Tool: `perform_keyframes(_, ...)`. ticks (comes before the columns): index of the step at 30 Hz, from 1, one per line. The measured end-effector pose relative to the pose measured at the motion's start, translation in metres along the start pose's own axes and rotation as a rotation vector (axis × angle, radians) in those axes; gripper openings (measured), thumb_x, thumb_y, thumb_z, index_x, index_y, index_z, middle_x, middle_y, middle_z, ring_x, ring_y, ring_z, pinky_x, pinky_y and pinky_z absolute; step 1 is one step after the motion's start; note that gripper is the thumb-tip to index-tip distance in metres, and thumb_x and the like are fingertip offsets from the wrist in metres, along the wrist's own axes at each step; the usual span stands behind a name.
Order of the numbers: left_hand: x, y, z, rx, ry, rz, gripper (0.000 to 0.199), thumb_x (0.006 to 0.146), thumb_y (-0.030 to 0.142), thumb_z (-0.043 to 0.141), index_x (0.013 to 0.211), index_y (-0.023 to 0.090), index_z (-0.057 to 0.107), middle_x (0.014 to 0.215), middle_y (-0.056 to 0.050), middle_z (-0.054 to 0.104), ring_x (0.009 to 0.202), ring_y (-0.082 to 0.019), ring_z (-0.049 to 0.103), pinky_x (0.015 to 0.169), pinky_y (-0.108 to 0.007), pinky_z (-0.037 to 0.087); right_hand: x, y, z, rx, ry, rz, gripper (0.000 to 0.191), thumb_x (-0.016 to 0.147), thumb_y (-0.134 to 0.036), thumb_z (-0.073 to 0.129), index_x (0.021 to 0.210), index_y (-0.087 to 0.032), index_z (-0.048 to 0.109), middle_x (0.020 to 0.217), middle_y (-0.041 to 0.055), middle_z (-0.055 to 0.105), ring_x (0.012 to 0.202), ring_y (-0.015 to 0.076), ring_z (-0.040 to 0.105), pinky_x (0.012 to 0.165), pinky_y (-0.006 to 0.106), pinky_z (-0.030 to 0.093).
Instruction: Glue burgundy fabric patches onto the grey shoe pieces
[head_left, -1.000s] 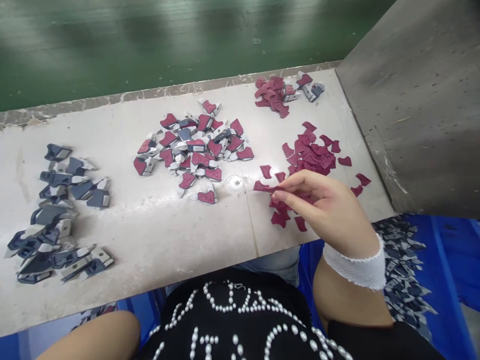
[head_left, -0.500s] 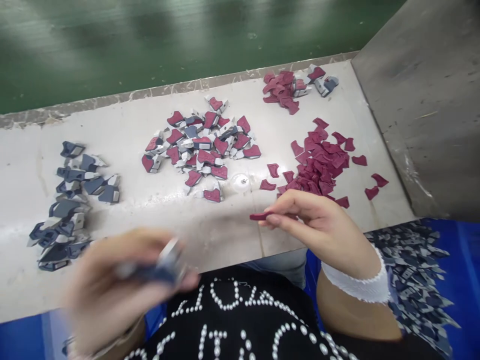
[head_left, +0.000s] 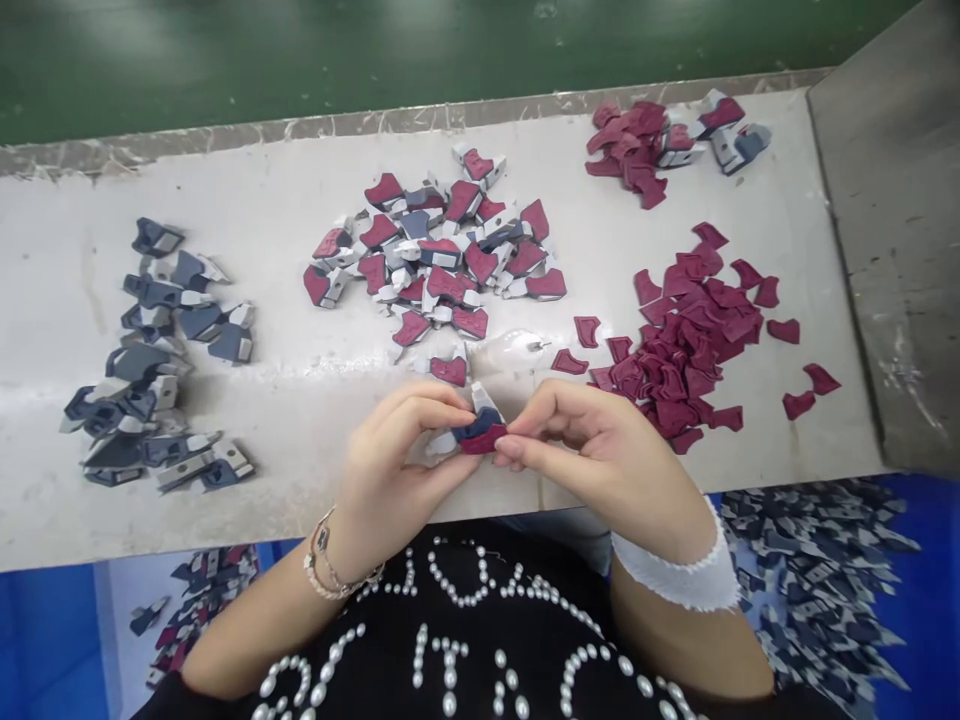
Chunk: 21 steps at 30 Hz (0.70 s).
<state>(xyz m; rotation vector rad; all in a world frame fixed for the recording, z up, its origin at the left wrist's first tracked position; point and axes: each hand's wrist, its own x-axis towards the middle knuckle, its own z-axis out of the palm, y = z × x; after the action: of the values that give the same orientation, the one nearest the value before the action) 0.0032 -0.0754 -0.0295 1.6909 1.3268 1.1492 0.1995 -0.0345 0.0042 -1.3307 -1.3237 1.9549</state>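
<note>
My left hand (head_left: pixel 409 450) pinches a small blue-and-white plastic piece (head_left: pixel 478 418) between thumb and fingers, its pale tip pointing up. My right hand (head_left: pixel 585 430) grips the end of a flat maroon piece (head_left: pixel 482 440), which lies against the lower side of the blue-and-white piece. Whether the two are joined, I cannot tell. Just beyond my hands lies a heap of blue-and-white pieces with maroon faces (head_left: pixel 450 285). A pile of loose maroon pieces (head_left: pixel 686 335) spreads beyond my right hand.
Blue-and-white pieces without maroon (head_left: pixel 139 365) lie at the left of the white table (head_left: pixel 285 400). A smaller maroon pile (head_left: pixel 634 145) is at the back right. A metal panel (head_left: pixel 892 250) borders the right end. Filled containers with pieces (head_left: pixel 814 570) stand below the front edge.
My left hand has come right with the blue-and-white piece to meet my right hand. The maroon piece now rests against it. The view has shifted a little.
</note>
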Motion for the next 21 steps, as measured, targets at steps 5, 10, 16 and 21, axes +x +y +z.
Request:
perform_keyframes(5, -0.0004, -0.0018, -0.0010, -0.017, -0.021, -0.009, 0.030, 0.075, 0.008, 0.078, 0.099, 0.018, 0.063, 0.098, -0.004, 0.065, 0.094, -0.016, 0.066, 0.081, -0.031, 0.060, 0.0019, 0.0018, -0.0004, 0.002, 0.025, -0.006, 0.015, 0.081, -0.017, 0.077, 0.080, -0.022, 0.063, 0.079, -0.0051, 0.075, 0.076, 0.0122, 0.072, 0.069, 0.020, 0.055)
perform_keyframes(10, -0.0007, -0.0005, -0.0054, 0.007, -0.031, 0.022, 0.032, 0.074, 0.011, 0.081, 0.100, 0.020, 0.065, 0.100, -0.004, 0.066, 0.094, -0.017, 0.066, 0.082, -0.034, 0.062, 0.0045, 0.0001, 0.0003, -0.017, 0.018, -0.009, 0.014, 0.083, -0.019, 0.075, 0.080, -0.021, 0.062, 0.079, -0.0028, 0.074, 0.075, 0.0135, 0.071, 0.069, 0.022, 0.056)
perform_keyframes(16, 0.0000, 0.0000, -0.0076, 0.041, 0.002, 0.058, 0.031, 0.073, 0.011, 0.082, 0.099, 0.020, 0.066, 0.096, -0.003, 0.067, 0.089, -0.016, 0.067, 0.076, -0.031, 0.062, 0.0059, -0.0025, 0.0019, -0.065, 0.028, -0.021, 0.015, 0.084, -0.022, 0.075, 0.078, -0.021, 0.061, 0.077, -0.0022, 0.073, 0.072, 0.0142, 0.069, 0.066, 0.024, 0.054)
perform_keyframes(21, -0.0001, -0.0003, -0.0084, 0.022, -0.007, 0.076, 0.033, 0.071, 0.008, 0.082, 0.098, 0.020, 0.067, 0.094, -0.002, 0.067, 0.085, -0.014, 0.067, 0.075, -0.028, 0.061, 0.0083, -0.0024, 0.0010, 0.001, -0.035, 0.015, 0.019, 0.084, -0.024, 0.075, 0.084, -0.022, 0.056, 0.076, -0.0030, 0.073, 0.075, 0.0156, 0.071, 0.069, 0.026, 0.054)
